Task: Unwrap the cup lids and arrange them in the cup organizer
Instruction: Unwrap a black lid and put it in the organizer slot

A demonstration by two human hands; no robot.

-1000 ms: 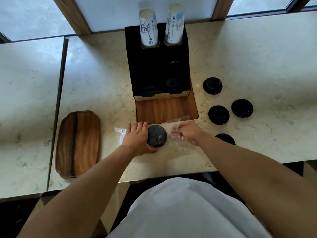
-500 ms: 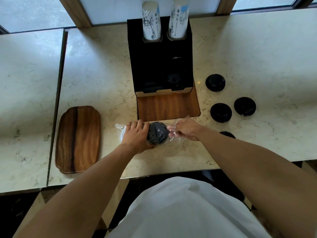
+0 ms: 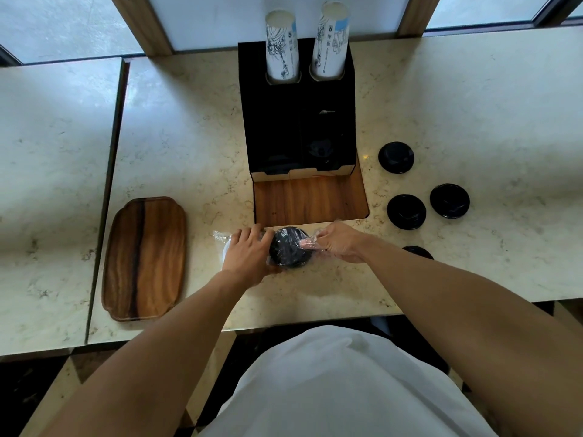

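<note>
On the marble worktop (image 3: 195, 127), the left hand (image 3: 247, 253) clamps the round black plastic lid stack (image 3: 291, 250) steady between both hands while the right hand (image 3: 339, 244) pinches its clear plastic wrap (image 3: 310, 242), probably to peel it away.

Wooden tray (image 3: 144, 258) lying flat on marble counter (image 3: 195, 127) — window frames (image 3: 143, 23) behind

Organizer (image 3: 296, 134) behind wrapped lids (image 3: 290, 251); tray (image 3: 145, 257) left, loose lids (image 3: 406, 212) right
</note>
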